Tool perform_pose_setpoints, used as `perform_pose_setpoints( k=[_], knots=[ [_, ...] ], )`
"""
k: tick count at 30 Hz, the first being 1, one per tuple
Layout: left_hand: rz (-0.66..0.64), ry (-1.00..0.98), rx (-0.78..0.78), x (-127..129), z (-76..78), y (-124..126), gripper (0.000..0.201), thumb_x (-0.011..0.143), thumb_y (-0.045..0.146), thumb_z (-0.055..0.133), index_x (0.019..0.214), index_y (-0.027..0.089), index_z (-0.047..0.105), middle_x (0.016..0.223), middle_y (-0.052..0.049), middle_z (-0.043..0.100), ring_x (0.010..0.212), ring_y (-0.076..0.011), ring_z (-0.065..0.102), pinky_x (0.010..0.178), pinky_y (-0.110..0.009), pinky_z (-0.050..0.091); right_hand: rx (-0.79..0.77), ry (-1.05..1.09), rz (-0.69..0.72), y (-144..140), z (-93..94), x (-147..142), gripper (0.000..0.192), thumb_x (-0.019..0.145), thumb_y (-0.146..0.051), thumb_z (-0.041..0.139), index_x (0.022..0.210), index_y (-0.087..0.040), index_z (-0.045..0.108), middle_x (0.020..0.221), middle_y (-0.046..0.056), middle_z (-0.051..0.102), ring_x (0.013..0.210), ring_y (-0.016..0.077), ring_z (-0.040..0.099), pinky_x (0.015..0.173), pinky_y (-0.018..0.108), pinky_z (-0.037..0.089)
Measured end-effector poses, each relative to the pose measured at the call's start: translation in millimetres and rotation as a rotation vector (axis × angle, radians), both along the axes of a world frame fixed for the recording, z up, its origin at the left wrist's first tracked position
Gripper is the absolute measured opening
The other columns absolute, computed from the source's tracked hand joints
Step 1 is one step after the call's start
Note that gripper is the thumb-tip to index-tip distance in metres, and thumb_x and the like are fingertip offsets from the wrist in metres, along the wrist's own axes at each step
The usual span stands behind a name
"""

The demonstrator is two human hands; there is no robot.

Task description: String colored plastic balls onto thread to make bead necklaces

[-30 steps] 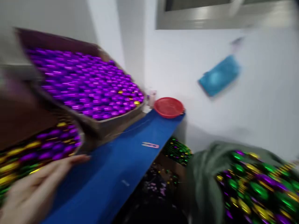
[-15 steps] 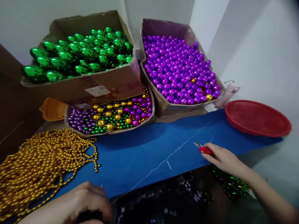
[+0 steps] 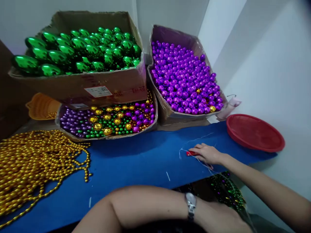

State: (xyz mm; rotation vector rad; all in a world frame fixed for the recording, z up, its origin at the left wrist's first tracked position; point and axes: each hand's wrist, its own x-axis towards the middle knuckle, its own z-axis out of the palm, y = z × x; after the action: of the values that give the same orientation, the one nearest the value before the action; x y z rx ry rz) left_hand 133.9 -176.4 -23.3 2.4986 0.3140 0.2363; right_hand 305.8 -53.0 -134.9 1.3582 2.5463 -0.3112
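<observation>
Swung from lower left to lower right in half a second, the left forearm [image 3: 150, 202], wearing a silver watch [image 3: 190, 205], crosses the foreground, while the white thread [image 3: 181, 149] once stretched over the table bunches beside the right hand [image 3: 206, 153]. Right fingers close over red snips [image 3: 190, 153], low against the blue tabletop [image 3: 136, 161], right of centre; the blades are hidden. The left hand [image 3: 222, 218] is blurred and cropped by the bottom edge, so whether it grasps anything cannot be told.

Handling thread and snips appears to be the step in hand; the next move seems to call for keeping the loose strand clear of the blades.

Gold bead strings [image 3: 36, 161] heap at left, and a red tray [image 3: 255, 131] sits at the table's right end. Behind, a carton of green baubles [image 3: 116, 87] and a carton of purple balls [image 3: 170, 119] stand before pale walls [image 3: 274, 64].
</observation>
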Motion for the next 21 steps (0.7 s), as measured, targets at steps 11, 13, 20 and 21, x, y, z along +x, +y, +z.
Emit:
perform_pose_setpoints(
  k=[11,13,20,21],
  knots=[
    [-0.038,0.073,-0.301,-54.2,-64.6,43.8,0.033,0.083,0.037,0.054,0.109,0.020,0.065,0.080,-0.006,0.072,0.065,-0.0176,0.065,0.057,-0.024,0.046,0.129,0.002,-0.116,10.6,-4.9,-0.6,0.028,0.092,-0.030,0.053,0.116,-0.017,0.054,0.115,0.007,0.057,0.095,0.0178,0.060,0.080,0.037,0.051],
    [0.152,-0.010,-0.486,-66.4,-67.8,58.3,0.028,0.084,0.033,0.052,0.102,0.018,0.067,0.080,-0.005,0.071,0.067,-0.0155,0.064,0.060,-0.022,0.046,0.148,0.009,-0.098,16.5,-4.3,-1.5,0.029,0.092,-0.029,0.053,0.118,-0.018,0.053,0.118,0.007,0.055,0.097,0.0185,0.059,0.081,0.038,0.051],
    [0.800,-0.441,-1.168,-51.3,-97.5,93.1,0.033,0.078,0.030,0.063,0.106,0.013,0.058,0.087,-0.008,0.066,0.057,-0.0101,0.060,0.054,-0.022,0.047,0.105,0.058,0.003,31.4,-5.3,-11.0,0.027,0.091,-0.030,0.053,0.115,-0.017,0.054,0.116,0.007,0.057,0.096,0.0182,0.059,0.081,0.038,0.051],
    [0.824,-0.481,-1.197,-45.4,-100.1,97.9,0.036,0.080,0.028,0.061,0.112,0.013,0.053,0.094,-0.009,0.065,0.058,-0.0096,0.061,0.055,-0.022,0.048,0.104,0.073,0.001,31.5,-4.5,-13.1,0.028,0.091,-0.030,0.054,0.115,-0.017,0.054,0.114,0.007,0.057,0.095,0.0181,0.060,0.080,0.037,0.051]
  ],
)
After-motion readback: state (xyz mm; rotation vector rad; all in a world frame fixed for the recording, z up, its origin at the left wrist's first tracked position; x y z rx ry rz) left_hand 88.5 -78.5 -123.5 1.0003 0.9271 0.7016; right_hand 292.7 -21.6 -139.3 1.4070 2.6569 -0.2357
